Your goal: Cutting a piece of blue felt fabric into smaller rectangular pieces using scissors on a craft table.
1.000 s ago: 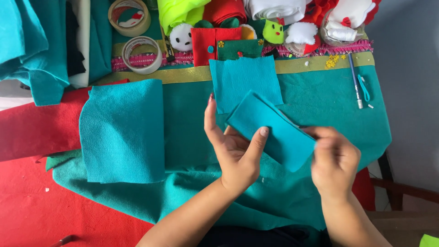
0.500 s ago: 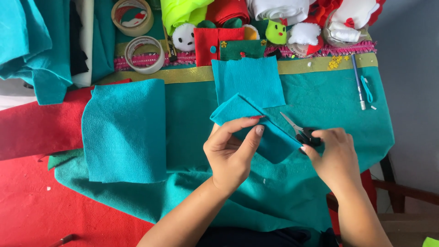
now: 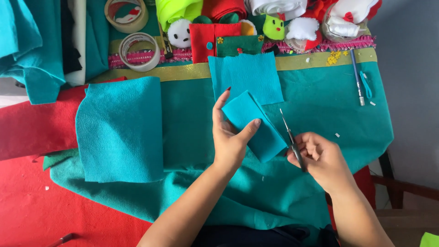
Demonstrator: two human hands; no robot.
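From my remote station I record the following. The left hand (image 3: 231, 137) is clamped on a small folded piece of teal felt (image 3: 254, 124), thumb pressed across its face and fingers behind; the piece is lifted off the table, tilted, over the middle of the large teal cloth (image 3: 192, 119) that covers most of the surface. The right hand (image 3: 320, 158) is closed round the handles of a pair of scissors (image 3: 290, 137); the blades point toward the far edge and run just beside the folded piece's right edge; I cannot tell whether they touch it. A flat teal square (image 3: 247, 75) lies just beyond the held piece, near the far edge; a larger teal sheet (image 3: 121, 128) lies toward the left side, partly over red felt (image 3: 36, 128). Along the far edge sit two tape rolls (image 3: 137, 50), small stuffed felt figures (image 3: 180, 32) and a gold ribbon strip (image 3: 183, 72); a blue pen (image 3: 356, 77) lies near the far right corner.
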